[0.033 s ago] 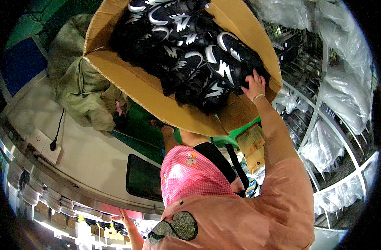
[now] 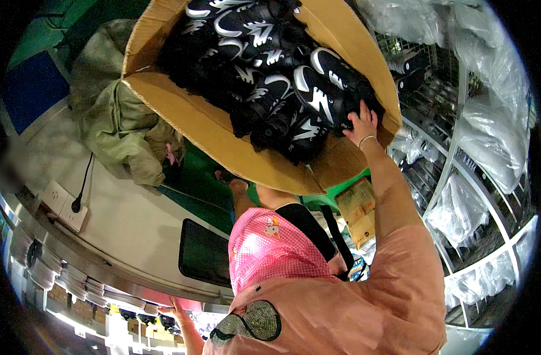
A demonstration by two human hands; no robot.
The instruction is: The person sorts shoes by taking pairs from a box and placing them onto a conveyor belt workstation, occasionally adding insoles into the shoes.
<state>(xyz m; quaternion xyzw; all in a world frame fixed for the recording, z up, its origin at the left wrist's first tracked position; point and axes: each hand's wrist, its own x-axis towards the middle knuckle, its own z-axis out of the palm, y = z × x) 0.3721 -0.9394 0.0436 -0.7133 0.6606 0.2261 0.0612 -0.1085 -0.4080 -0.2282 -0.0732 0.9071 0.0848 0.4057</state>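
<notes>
loosely curled, right hand (image 2: 363,126) touches shoe (image 2: 329,107); left hand (image 2: 176,312) by pale table (image 2: 140,219); grips unclear; racks (image 2: 463,74) rightward

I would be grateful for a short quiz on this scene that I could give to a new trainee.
1. True or false: the right hand reaches to the black sneakers in the cardboard box.
2. What colour are the bold markings on the sneakers? (a) red (b) silvery white (c) yellow
3. Fill in the blank: in the picture, the cardboard box is to the ____ of the metal rack with the plastic-wrapped bundles.

Key: 1. True. 2. (b) silvery white. 3. left.
</notes>
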